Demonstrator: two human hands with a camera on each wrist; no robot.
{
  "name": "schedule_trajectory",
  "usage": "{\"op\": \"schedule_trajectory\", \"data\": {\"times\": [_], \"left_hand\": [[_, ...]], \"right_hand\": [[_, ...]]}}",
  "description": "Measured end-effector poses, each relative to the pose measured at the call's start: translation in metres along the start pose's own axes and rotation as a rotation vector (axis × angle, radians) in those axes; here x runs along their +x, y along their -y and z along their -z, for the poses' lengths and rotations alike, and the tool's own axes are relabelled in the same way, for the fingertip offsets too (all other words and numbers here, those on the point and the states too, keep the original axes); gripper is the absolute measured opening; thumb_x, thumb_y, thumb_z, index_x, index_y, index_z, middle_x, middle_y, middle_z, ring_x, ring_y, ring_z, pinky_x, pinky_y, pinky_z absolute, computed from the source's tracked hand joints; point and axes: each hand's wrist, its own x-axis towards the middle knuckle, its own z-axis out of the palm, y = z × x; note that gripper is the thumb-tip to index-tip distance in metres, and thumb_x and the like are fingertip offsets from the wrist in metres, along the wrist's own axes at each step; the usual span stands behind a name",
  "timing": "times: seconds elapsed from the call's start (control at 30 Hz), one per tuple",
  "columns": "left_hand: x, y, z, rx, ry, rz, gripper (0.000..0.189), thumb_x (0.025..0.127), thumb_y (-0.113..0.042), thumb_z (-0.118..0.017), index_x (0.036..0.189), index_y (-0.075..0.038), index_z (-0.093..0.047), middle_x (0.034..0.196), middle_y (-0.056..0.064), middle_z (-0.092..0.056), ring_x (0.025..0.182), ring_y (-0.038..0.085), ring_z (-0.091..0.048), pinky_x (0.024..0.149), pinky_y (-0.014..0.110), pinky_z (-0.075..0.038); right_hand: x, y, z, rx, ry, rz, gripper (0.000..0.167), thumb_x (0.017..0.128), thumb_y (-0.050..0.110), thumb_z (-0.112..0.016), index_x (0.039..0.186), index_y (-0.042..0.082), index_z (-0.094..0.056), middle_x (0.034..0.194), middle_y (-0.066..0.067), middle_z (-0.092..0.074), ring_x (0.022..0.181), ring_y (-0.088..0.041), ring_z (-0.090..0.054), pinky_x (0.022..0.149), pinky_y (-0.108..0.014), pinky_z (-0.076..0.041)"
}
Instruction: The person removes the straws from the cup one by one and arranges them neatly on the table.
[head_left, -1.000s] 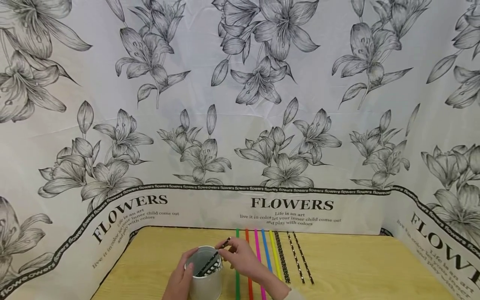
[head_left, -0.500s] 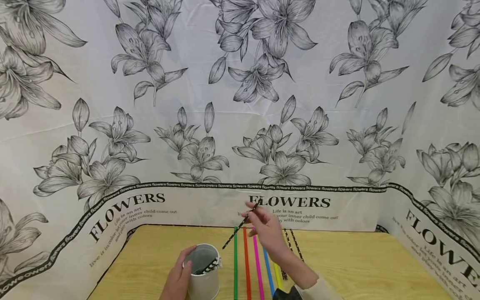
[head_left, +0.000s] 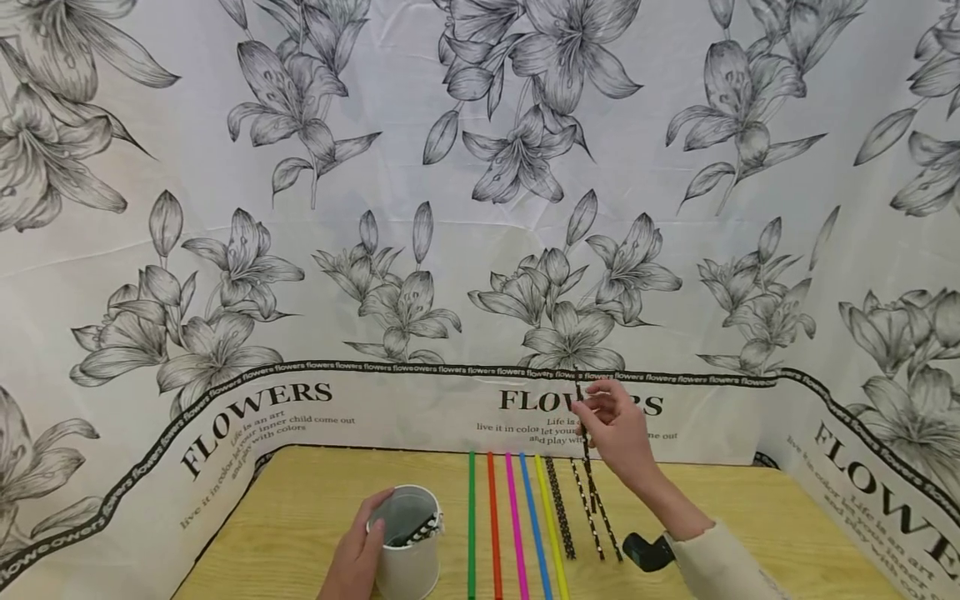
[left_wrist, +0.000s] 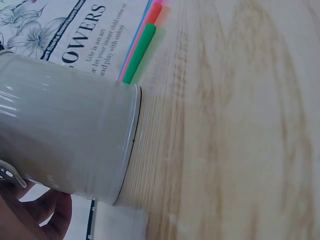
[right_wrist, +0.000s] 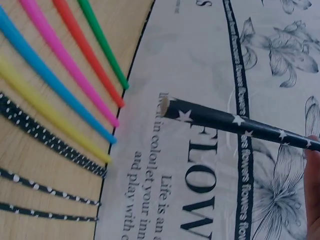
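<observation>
My left hand [head_left: 352, 550] grips a small white metal bucket [head_left: 408, 571] at its left side, thumb near the rim. Inside the bucket lie some black-and-white patterned straws [head_left: 422, 532]. In the left wrist view the bucket [left_wrist: 65, 125] fills the left part, with curled fingers [left_wrist: 57, 215] below it. My right hand [head_left: 618, 425] pinches a black straw with white stars [right_wrist: 250, 124] near its upper end. This straw hangs almost upright over the right end of a row of straws, overlapping two thin black dotted straws [head_left: 597, 521] in the head view.
Lined up on the wooden table [head_left: 300, 517] are green [head_left: 472, 517], red [head_left: 494, 517], pink [head_left: 515, 517], blue [head_left: 533, 517], yellow [head_left: 551, 517] and black dotted [head_left: 558, 508] straws. A flower-printed cloth [head_left: 420, 408] stands behind. A black device [head_left: 648, 552] sits at my right wrist.
My right hand has drawn the star-patterned straw out of the bucket and carried it rightward over the row, turning it nearly upright. The left hand has stayed on the bucket.
</observation>
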Motion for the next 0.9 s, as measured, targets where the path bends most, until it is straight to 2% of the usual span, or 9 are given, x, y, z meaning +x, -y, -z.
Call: {"op": "schedule_trajectory", "data": {"times": [0.03,0.13,0.23,0.27,0.43,0.7,0.77,0.9], "left_hand": [[0.0,0.0,0.0,0.003,0.001,-0.005,0.036,0.104,-0.015,-0.037,0.139,-0.016,-0.046,0.131,0.009,-0.057,0.114,0.026,-0.056,0.092,0.04,-0.047],[0.0,0.0,-0.001,-0.008,0.006,0.009,0.036,0.104,-0.015,-0.037,0.139,-0.017,-0.046,0.131,0.009,-0.057,0.114,0.026,-0.056,0.091,0.039,-0.047],[0.0,0.0,-0.002,-0.022,0.01,0.017,0.036,0.104,-0.016,-0.038,0.139,-0.019,-0.046,0.131,0.008,-0.057,0.114,0.026,-0.055,0.091,0.04,-0.047],[0.001,0.001,-0.001,-0.025,0.014,0.021,0.036,0.105,-0.017,-0.038,0.139,-0.019,-0.046,0.131,0.008,-0.056,0.115,0.026,-0.055,0.092,0.04,-0.046],[0.001,0.003,0.001,-0.032,-0.001,0.002,0.036,0.105,-0.017,-0.039,0.139,-0.021,-0.046,0.131,0.006,-0.057,0.115,0.025,-0.055,0.092,0.038,-0.046],[0.001,-0.001,0.004,-0.042,0.009,0.024,0.036,0.105,-0.016,-0.038,0.139,-0.021,-0.046,0.133,0.006,-0.055,0.118,0.025,-0.053,0.095,0.041,-0.044],[0.001,-0.001,0.003,-0.038,-0.004,0.025,0.036,0.104,-0.015,-0.038,0.139,-0.021,-0.047,0.133,0.006,-0.056,0.118,0.025,-0.053,0.095,0.043,-0.044],[0.0,0.0,0.001,-0.029,-0.006,0.025,0.037,0.104,-0.014,-0.038,0.139,-0.02,-0.047,0.132,0.007,-0.056,0.117,0.027,-0.054,0.095,0.047,-0.043]], "right_hand": [[-0.002,-0.003,0.004,-0.029,-0.022,0.019,0.021,0.089,-0.007,-0.064,0.108,-0.006,-0.057,0.082,-0.015,-0.066,0.057,-0.011,-0.062,0.045,-0.034,-0.05],[-0.007,-0.033,0.013,-0.117,-0.078,0.065,0.016,0.088,-0.006,-0.066,0.103,-0.003,-0.065,0.082,-0.012,-0.067,0.056,-0.014,-0.063,0.045,-0.025,-0.049],[-0.012,-0.06,0.023,-0.164,-0.078,0.059,0.014,0.088,-0.002,-0.068,0.1,0.003,-0.068,0.083,-0.007,-0.068,0.057,-0.015,-0.063,0.046,-0.021,-0.048],[-0.013,-0.067,0.026,-0.165,-0.064,0.042,0.012,0.088,0.0,-0.069,0.1,0.003,-0.069,0.083,-0.007,-0.068,0.058,-0.016,-0.063,0.047,-0.022,-0.049],[-0.022,-0.072,0.039,-0.166,0.045,-0.066,0.009,0.088,0.006,-0.071,0.097,0.005,-0.07,0.084,-0.007,-0.068,0.061,-0.014,-0.063,0.048,-0.03,-0.052],[-0.036,-0.087,0.055,-0.144,0.258,-0.227,0.022,0.087,0.003,-0.07,0.11,0.003,-0.068,0.1,-0.012,-0.067,0.073,-0.013,-0.063,0.055,-0.03,-0.054],[-0.038,-0.092,0.057,-0.146,0.275,-0.238,0.023,0.087,0.002,-0.07,0.111,0.003,-0.067,0.101,-0.012,-0.066,0.073,-0.013,-0.063,0.056,-0.03,-0.054],[-0.042,-0.1,0.058,-0.14,0.256,-0.27,0.022,0.085,0.001,-0.071,0.107,0.003,-0.067,0.098,-0.01,-0.067,0.073,-0.017,-0.064,0.057,-0.032,-0.055]]}}
